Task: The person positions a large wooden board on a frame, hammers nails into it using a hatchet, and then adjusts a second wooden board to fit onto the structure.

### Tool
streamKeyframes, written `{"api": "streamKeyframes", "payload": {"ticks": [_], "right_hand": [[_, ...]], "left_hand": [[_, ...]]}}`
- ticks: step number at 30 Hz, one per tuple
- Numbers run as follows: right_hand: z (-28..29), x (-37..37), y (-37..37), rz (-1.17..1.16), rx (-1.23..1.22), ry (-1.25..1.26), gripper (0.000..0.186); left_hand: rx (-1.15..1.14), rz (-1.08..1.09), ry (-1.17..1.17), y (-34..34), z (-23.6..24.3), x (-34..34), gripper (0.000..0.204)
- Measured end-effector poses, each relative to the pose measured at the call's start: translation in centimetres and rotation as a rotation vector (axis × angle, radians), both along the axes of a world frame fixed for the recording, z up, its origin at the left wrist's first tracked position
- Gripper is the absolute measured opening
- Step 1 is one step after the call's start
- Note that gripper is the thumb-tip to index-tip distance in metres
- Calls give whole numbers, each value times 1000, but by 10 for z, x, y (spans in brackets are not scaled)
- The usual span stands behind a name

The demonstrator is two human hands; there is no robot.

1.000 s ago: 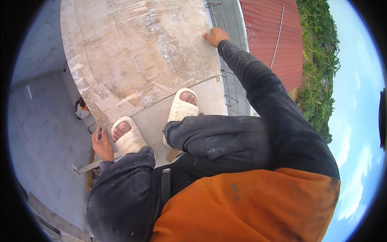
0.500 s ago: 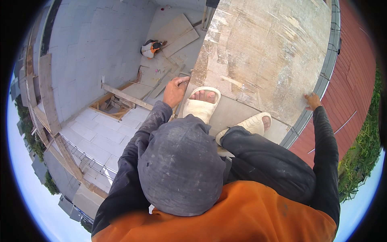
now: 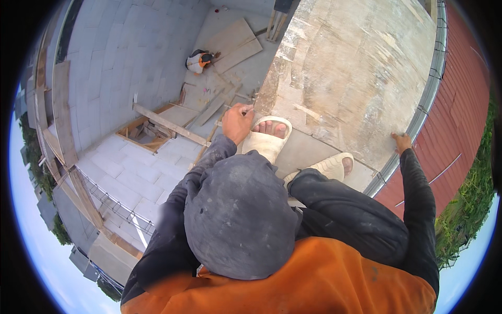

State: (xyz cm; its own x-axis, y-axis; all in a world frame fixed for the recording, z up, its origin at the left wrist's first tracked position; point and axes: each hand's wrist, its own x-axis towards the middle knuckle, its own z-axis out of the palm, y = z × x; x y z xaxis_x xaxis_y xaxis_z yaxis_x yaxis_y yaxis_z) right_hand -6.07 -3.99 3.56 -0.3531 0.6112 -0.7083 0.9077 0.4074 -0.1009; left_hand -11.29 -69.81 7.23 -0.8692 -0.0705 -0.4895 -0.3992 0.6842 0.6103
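The big worn board (image 3: 355,78) spreads out ahead of the person's feet. The left hand (image 3: 238,124) is at the board's near left corner, fingers curled and partly hidden; whether they grip it, I cannot tell. The right hand (image 3: 401,142) rests at the board's right edge, fingers bent, and I cannot tell whether it grips.

Two cream sandals, the left (image 3: 264,144) and the right (image 3: 329,166), crowd the board's near edge, standing on a pale panel (image 3: 298,152). Behind them the bent left knee (image 3: 240,214) blocks the view.

Along the board's right edge runs a channel with steel bars (image 3: 421,112), and beyond it a red roof (image 3: 460,99). Well below the board's left side, a co-worker (image 3: 197,62) crouches by a loose sheet (image 3: 235,46). Left of the board, a wooden beam (image 3: 170,124) crosses near a framed opening (image 3: 146,133), with a block wall (image 3: 125,57) farther out.
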Motion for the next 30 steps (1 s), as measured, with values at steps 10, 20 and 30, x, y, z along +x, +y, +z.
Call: {"api": "streamKeyframes", "payload": {"ticks": [10,20,30], "right_hand": [[2,5,-20,-124,-70,83,77],[8,-7,-15,96,-14,-17,62],[20,16,-15,285,294,72,56]], "left_hand": [[75,111,-19,-9,-17,2,29],[183,87,-145,-11,-11,-12,32],[163,-86,-151,1,-11,-29,37]]}}
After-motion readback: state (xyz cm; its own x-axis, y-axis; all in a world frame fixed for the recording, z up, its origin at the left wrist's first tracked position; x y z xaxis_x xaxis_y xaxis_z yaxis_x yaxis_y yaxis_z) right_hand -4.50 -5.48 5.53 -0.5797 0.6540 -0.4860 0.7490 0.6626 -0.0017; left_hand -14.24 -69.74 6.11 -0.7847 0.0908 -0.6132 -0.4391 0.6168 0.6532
